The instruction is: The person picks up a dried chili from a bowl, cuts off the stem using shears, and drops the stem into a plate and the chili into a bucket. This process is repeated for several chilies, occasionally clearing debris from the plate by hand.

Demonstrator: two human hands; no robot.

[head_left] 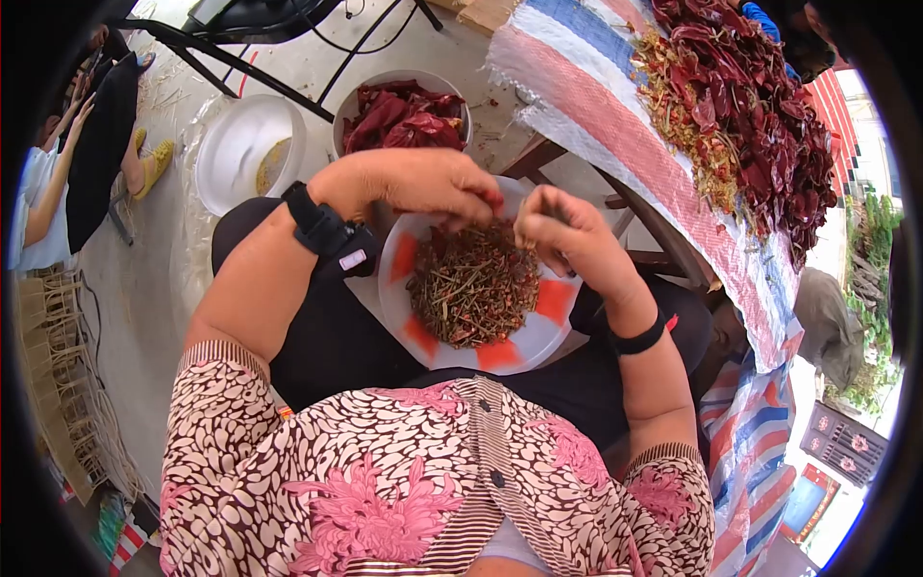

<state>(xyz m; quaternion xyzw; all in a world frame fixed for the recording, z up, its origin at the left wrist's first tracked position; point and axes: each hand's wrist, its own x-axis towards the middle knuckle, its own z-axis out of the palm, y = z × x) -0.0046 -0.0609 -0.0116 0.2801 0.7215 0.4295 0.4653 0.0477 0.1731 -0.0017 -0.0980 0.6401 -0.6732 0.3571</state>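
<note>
A white basin with red patches [385, 279] rests on my lap and holds a heap of chili stems and bits [471, 288]. Over the basin's far left part, my left hand [437, 188] has its fingers drawn together, with a small red piece at the fingertips. To its right, my right hand [567, 231] is curled above the heap with thumb and fingers pressed together. What it pinches is too small to name. The hands are close but apart.
A bowl of dried red chilies [404, 113] stands beyond my left hand, beside a white basin [248, 154]. At right, chilies [740, 115] lie on a striped sheet [615, 115]. A black metal chair [240, 24] is at the top. People sit at far left and top right.
</note>
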